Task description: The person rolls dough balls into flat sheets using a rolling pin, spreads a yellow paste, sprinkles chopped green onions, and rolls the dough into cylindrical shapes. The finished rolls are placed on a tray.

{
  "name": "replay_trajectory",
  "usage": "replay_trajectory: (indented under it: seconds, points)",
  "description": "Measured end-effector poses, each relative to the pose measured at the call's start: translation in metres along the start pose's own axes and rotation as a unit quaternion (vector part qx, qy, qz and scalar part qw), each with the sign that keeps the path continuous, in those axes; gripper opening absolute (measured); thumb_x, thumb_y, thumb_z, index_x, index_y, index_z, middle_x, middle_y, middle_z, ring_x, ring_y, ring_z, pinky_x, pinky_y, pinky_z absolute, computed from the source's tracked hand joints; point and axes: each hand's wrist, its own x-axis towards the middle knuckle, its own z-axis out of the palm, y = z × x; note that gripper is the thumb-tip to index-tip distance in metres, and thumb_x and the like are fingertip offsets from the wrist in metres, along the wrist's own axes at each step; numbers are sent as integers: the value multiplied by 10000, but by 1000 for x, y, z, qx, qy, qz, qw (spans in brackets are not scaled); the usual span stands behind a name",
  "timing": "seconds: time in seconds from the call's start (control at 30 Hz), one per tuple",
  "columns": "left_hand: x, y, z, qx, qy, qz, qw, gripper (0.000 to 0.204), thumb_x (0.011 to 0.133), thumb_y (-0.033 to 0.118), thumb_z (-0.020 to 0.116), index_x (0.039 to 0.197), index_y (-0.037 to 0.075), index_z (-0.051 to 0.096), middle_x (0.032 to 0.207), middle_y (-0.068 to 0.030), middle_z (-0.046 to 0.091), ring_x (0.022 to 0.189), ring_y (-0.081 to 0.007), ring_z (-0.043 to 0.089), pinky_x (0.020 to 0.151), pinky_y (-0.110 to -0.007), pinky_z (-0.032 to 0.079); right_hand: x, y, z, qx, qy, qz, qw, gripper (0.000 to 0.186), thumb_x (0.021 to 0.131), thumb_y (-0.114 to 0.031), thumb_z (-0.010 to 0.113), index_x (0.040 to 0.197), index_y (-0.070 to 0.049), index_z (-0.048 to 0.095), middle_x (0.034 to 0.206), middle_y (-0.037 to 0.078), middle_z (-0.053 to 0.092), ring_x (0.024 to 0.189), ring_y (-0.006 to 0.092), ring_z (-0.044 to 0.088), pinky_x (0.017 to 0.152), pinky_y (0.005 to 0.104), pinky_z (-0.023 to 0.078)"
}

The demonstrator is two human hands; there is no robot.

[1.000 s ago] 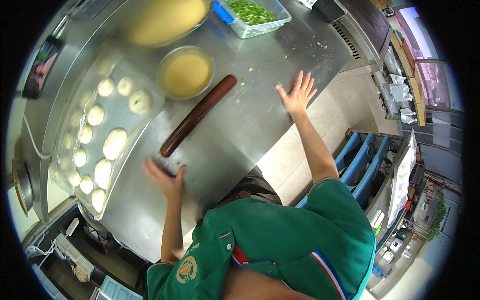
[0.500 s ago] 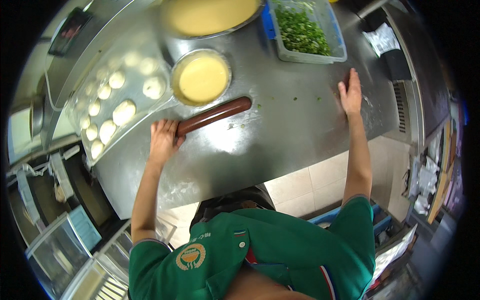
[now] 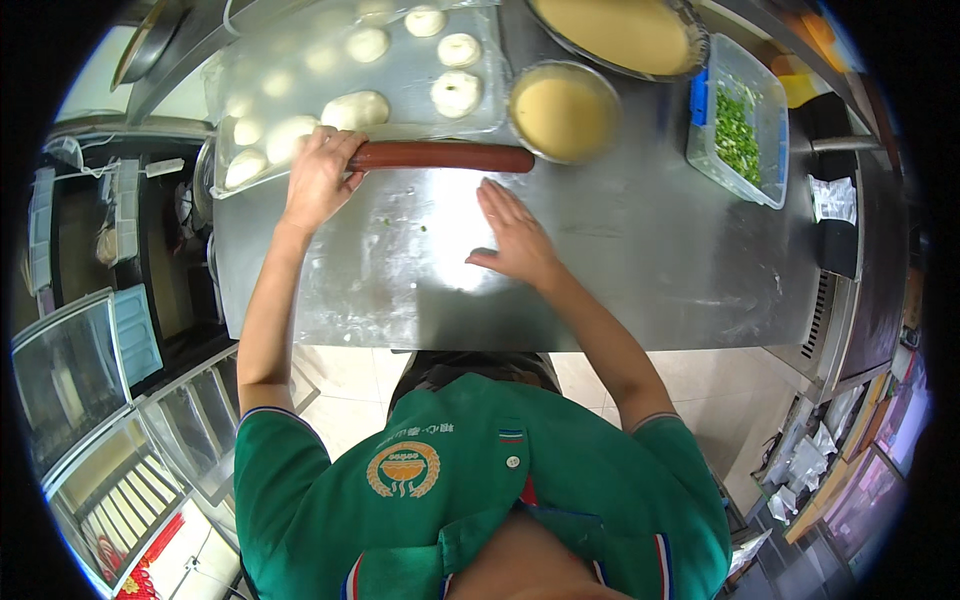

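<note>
My left hand (image 3: 322, 178) is wrapped round the left end of a smooth reddish-brown rolling pin (image 3: 445, 156). The pin lies nearly level along the front edge of the dough tray, its right end by the smaller bowl. My right hand (image 3: 518, 235) is flat and low over the steel table, fingers stretched toward the pin's right end and thumb apart, holding nothing. A few green bits (image 3: 423, 228) lie on the table to its left. Pale dough rounds (image 3: 456, 93) sit on the tray behind the pin, partly under clear plastic.
A small metal bowl (image 3: 513, 115) of yellow batter stands right of the tray. Behind it is a larger batter bowl (image 3: 698, 42). A clear plastic box (image 3: 776, 165) of chopped green onion (image 3: 738, 140) stands at the right. The steel table's (image 3: 640, 335) front edge runs before my body.
My right hand has come from the table's far right to its middle. The view has turned, and the row of green bits at the right no longer shows. My left hand still grips the rolling pin.
</note>
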Motion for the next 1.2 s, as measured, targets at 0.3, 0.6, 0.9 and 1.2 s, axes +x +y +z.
replay_trajectory:
  seconds: [0.3,0.6,0.9,1.2]
  points:
    - [-84,-99,43,-113,18,-50,992,472,652,126,834,1105,101,702,1027,-54,710,996,-266,600,864,-382,394,114,-100,119,19,12,-121,992,229,864,-203,634,1031,-48,610,1176,83,553,1133,301,513,1022,430,439]
    - [-86,-69,79,-147,55,-19,987,534,739,146,786,1231,52,601,1194,-132,642,1139,-308,553,985,-419,374,-27,49,6,-173,247,149,942,139,819,-45,608,958,-42,608,1056,130,595,989,345,538,900,444,446]
    - [-12,91,110,-403,-43,201,892,380,793,60,722,1165,56,646,1396,-168,517,1242,-379,521,1009,-436,450,-23,142,-85,-182,415,287,844,183,894,-194,672,1028,-77,632,1174,110,609,1105,330,534,1006,474,371]
    - [58,160,99,-548,-96,214,803,91,755,76,717,844,76,732,1384,-161,515,1283,-349,484,1056,-427,405,-25,48,-97,-221,390,107,887,352,809,-188,719,1157,-157,679,1248,63,567,1138,288,534,989,466,410]
